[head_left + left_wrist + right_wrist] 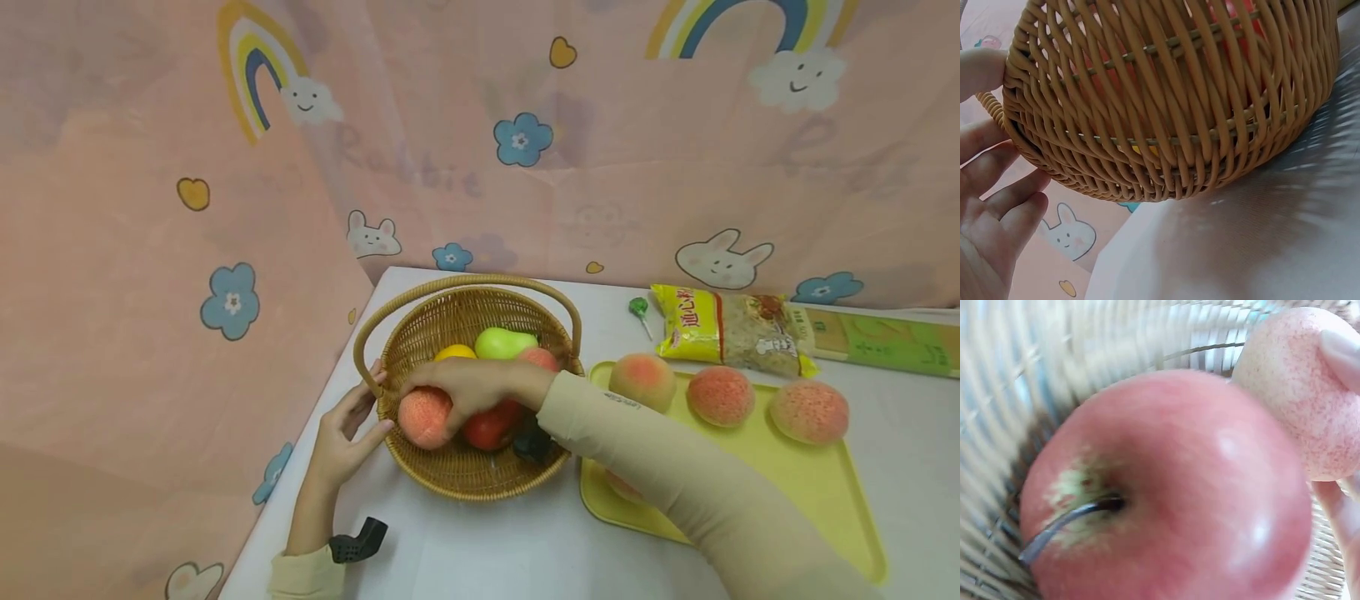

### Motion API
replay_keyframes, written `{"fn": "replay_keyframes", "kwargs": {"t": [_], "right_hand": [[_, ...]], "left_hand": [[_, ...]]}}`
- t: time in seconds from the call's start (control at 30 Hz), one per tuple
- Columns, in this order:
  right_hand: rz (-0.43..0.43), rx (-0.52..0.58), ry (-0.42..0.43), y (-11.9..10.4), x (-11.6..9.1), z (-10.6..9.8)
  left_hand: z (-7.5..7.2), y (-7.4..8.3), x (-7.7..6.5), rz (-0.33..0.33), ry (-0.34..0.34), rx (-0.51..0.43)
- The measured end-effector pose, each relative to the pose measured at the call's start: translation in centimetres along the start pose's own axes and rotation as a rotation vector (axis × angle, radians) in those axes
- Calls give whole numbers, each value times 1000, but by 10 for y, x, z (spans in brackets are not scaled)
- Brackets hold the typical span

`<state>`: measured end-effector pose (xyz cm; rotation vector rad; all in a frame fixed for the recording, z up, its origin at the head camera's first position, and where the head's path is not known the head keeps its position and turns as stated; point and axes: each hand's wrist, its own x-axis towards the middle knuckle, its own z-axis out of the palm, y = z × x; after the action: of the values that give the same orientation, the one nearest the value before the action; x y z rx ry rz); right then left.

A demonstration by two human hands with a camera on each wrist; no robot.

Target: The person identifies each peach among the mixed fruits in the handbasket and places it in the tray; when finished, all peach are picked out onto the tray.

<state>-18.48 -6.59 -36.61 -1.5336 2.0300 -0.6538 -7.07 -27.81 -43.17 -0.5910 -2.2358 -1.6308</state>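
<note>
A wicker basket (480,490) with an arched handle holds several fruits. Inside it, at the left, my right hand (480,387) grips a pinkish peach (424,418), its thumb and fingers around the fruit. Close beside that peach in the right wrist view is a red apple (1179,487) with a dark stem. Behind my right hand lie a green pear (504,342), a yellow-orange fruit (455,352) and another pinkish fruit (538,358), partly covered. My left hand (341,446) holds the basket's left rim near the handle base; the left wrist view shows its fingers at the woven edge.
Right of the basket, a yellow tray (795,483) bears several peaches (722,397), one partly under my right sleeve. Behind it lie a green lollipop (638,307), a yellow bag of pasta (731,329) and a long green package (892,340). A patterned pink cloth hangs behind.
</note>
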Motion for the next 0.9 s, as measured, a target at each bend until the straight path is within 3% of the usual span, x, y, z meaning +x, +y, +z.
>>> {"fn": "replay_keyframes", "kwargs": {"t": [0.3, 0.5, 0.7, 0.9], "right_hand": [[-2, 41, 126, -14, -24, -19], [-92, 91, 245, -22, -52, -34], [-141, 216, 368, -27, -92, -40], [-123, 306, 482, -23, -146, -40]], "left_hand": [[1, 2, 0, 1, 11, 32], [2, 2, -1, 3, 25, 36], [0, -1, -3, -20, 21, 46], [0, 0, -2, -32, 7, 41]]}}
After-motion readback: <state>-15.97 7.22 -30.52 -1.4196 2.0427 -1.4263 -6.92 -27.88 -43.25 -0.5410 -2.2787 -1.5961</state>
